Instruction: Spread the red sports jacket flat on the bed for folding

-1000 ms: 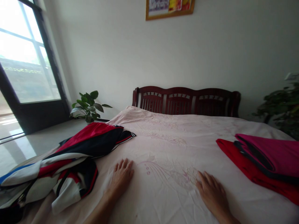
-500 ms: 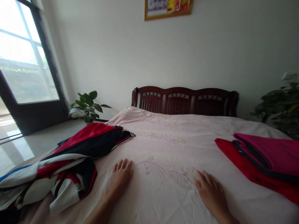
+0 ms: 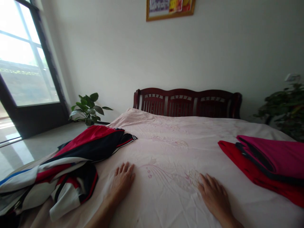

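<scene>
Pressing my left hand [image 3: 122, 182] and right hand [image 3: 213, 196] flat, fingers spread and holding nothing, I smooth the pink bedsheet [image 3: 171, 148] between the crumpled clothes [image 3: 71, 158] at left and the folded stack [image 3: 268, 164] at right

A home bedroom. A bed [image 3: 180, 136] with a carved headboard [image 3: 187, 103] fills it. Clothes [image 3: 78, 158] lie on the sheet, potted plants [image 3: 88, 107] alongside.

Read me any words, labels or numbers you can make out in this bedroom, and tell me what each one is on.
Nothing here can be read.
Framed picture on the wall: it may carry print, but it is too small and blurred to read.
Red, navy and white clothes on the bed: stripes only, no lettering shows.
Folded magenta and red clothes: no label shows.
Pink bedsheet: embroidered pattern, no words.
</scene>
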Motion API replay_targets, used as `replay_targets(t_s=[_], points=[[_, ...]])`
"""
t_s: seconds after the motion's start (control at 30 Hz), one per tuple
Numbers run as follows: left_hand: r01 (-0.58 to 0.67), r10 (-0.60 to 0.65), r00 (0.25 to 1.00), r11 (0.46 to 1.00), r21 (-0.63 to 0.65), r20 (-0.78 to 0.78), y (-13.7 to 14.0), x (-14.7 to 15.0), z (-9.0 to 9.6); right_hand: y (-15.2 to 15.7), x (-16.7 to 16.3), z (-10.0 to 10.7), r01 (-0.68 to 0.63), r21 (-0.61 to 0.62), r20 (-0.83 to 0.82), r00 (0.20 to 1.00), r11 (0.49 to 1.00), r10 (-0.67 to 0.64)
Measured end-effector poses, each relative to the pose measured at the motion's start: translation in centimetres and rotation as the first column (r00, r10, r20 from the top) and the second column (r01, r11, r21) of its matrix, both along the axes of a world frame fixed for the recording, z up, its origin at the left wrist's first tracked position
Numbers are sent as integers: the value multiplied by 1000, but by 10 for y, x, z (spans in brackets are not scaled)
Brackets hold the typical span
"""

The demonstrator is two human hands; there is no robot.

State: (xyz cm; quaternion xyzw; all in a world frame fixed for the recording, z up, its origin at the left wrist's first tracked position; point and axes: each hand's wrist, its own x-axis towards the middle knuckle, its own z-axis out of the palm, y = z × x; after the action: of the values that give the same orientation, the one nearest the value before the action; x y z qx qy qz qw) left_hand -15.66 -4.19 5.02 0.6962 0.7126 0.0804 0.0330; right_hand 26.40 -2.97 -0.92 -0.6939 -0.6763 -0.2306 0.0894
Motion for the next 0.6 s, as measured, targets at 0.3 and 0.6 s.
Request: replay_targets(t_s=[0.3,0.6], points=[[7,-7,1000,1000,5,-1,-1,0,1,-3,-8,7,36,-8,14,999,999,-36],[5,-5,1000,1000,-6,-14,-2,0,2,-4,-9,9,40,-4,11,999,999,-40]])
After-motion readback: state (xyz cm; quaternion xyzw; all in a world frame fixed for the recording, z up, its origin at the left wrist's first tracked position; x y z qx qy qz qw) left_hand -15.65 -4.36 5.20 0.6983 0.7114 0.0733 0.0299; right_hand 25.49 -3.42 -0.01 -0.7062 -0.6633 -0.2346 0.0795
